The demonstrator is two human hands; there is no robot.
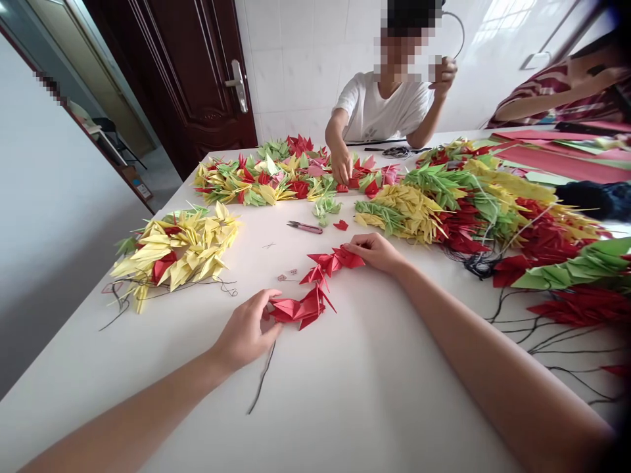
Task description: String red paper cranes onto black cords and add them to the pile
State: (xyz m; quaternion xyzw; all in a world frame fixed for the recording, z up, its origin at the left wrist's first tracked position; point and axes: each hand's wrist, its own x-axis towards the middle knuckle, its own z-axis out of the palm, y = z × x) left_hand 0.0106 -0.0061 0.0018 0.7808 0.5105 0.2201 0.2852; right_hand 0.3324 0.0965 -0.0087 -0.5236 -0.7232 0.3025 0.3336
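Note:
A short string of red folded-paper cranes (302, 309) lies in a curve on the white table in front of me. My left hand (250, 327) grips its near end, thumb and fingers closed around the paper. From that end a dark thread (261, 382) trails toward me. At the far end, my right hand (375, 252) pinches the last red piece, its fingertips partly hidden. Just beyond lie a small loose red paper piece (340, 225) and a pair of thread snips (305, 227).
Yellow paper strings (197, 253) with black threads lie at left. A long multicoloured pile (266, 180) runs along the back, and a larger heap (473, 203) fills the right. Across the table a person's hand (341, 164) touches the pile; another person (562, 92) sits at far right.

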